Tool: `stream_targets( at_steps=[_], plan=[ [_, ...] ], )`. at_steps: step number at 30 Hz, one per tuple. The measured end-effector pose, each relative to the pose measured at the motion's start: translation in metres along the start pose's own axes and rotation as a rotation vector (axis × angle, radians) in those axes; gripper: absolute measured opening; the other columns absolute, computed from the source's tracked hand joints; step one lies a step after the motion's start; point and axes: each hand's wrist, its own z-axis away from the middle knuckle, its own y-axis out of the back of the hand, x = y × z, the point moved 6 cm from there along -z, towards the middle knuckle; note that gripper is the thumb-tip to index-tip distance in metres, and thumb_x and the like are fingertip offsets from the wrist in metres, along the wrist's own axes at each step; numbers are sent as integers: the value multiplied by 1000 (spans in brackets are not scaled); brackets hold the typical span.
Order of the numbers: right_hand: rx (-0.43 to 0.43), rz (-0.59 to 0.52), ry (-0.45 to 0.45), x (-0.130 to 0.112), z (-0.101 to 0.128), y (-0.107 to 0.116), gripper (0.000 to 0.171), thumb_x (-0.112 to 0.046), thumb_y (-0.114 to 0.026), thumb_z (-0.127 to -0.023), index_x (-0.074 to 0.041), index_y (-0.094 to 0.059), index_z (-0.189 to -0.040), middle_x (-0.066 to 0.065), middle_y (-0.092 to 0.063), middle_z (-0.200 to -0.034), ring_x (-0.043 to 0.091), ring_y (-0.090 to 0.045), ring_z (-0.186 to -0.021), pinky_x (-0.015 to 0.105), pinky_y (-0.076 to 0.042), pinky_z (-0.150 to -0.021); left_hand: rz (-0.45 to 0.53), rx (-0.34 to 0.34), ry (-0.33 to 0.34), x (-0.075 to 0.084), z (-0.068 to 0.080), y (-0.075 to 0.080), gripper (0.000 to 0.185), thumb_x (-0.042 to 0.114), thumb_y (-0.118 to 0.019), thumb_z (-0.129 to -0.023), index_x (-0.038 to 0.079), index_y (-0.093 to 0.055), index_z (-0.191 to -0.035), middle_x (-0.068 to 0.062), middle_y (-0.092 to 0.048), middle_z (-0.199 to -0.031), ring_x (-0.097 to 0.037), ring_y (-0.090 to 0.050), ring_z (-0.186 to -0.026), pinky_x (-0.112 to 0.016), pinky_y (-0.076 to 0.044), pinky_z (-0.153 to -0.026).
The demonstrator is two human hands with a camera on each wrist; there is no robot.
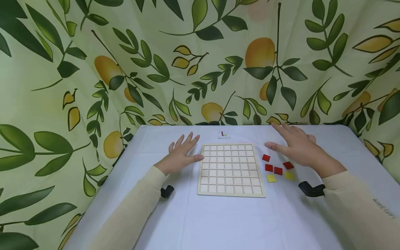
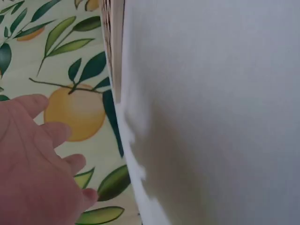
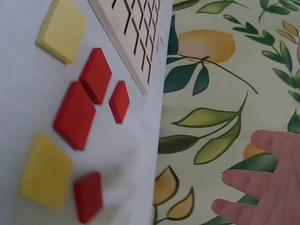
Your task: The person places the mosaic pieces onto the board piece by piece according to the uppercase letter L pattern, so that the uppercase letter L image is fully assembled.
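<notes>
My left hand (image 1: 179, 156) is held with fingers spread by the left edge of a pale wooden grid board (image 1: 231, 193), its thumb tip overlapping that edge in the head view. It holds nothing. My right hand (image 1: 297, 146), also with straight, spread fingers and holding nothing, hovers beyond the board's right side. Below it lie several red square tiles (image 1: 269, 168) and two yellow tiles, one near the board (image 1: 271, 178) and another farther right (image 1: 289, 175). In the right wrist view the red tiles (image 3: 75, 116) lie flat on the cloth, two of them touching.
A small printed grid card (image 1: 224, 134) with coloured squares lies behind the board. White cloth (image 1: 175, 222) covers the table, and a leaf-and-fruit patterned curtain (image 1: 218, 69) hangs behind and to the left. Black straps' mounts (image 1: 312, 190) jut out under the wrists.
</notes>
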Motion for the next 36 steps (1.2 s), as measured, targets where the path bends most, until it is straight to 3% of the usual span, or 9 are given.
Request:
stream_targets(
  at_steps=[7, 11, 13, 16, 20, 28, 36],
  plan=[
    [-4, -323, -36, 8, -4, -31, 95, -63, -55, -109, -7, -16, -175, 31, -20, -174, 61, -19, -154, 87, -21, -110, 272, -23, -50, -8, -7, -31, 90, 73, -48, -106, 25, -21, -177, -2, -10, -182, -37, -4, -165, -71, 3, -123],
    [-1, -468, -60, 13, -6, -51, 92, -59, -58, -109, -6, -20, -174, 31, -28, -171, 58, -27, -152, 83, -32, -109, 280, -24, -35, -17, -6, -42, 81, 59, -56, -110, 23, -26, -176, -1, -17, -181, -30, -10, -165, -65, -1, -126],
    [6, -487, -74, 16, -7, -59, 90, -58, -60, -108, -6, -24, -173, 31, -35, -167, 56, -33, -148, 80, -38, -107, 243, -35, -23, -21, -6, -46, 85, 55, -66, -106, 22, -29, -175, 1, -18, -180, -26, -11, -165, -60, -2, -128],
    [20, -501, -89, 22, -9, -69, 86, -55, -65, -107, -4, -34, -169, 29, -47, -157, 51, -45, -140, 72, -45, -106, 151, -68, -17, -25, -7, -52, 101, 64, -78, -94, 22, -32, -174, 6, -18, -180, -21, -8, -165, -54, -4, -128],
    [35, -494, -91, 29, -10, -80, 72, -45, -74, -105, -1, -52, -157, 25, -57, -144, 43, -53, -126, 61, -49, -104, 56, -106, -36, -25, -7, -56, 114, 74, -82, -84, 23, -34, -173, 8, -13, -180, -19, -2, -165, -53, -3, -128],
    [74, -458, -61, 32, -10, -89, 35, -19, -79, -104, -1, -73, -132, 19, -54, -132, 40, -50, -120, 59, -45, -105, 36, -100, -39, -22, -7, -54, 113, 73, -83, -84, 24, -34, -173, 8, -11, -180, -19, -1, -166, -54, -2, -128],
    [60, -504, -111, 30, -7, -89, 33, -16, -79, -103, -2, -68, -131, 20, -60, -130, 41, -52, -117, 58, -49, -104, 54, -104, -22, -22, -6, -56, 112, 72, -84, -83, 25, -36, -173, 9, -12, -180, -20, -1, -166, -54, -3, -128]
  ],
)
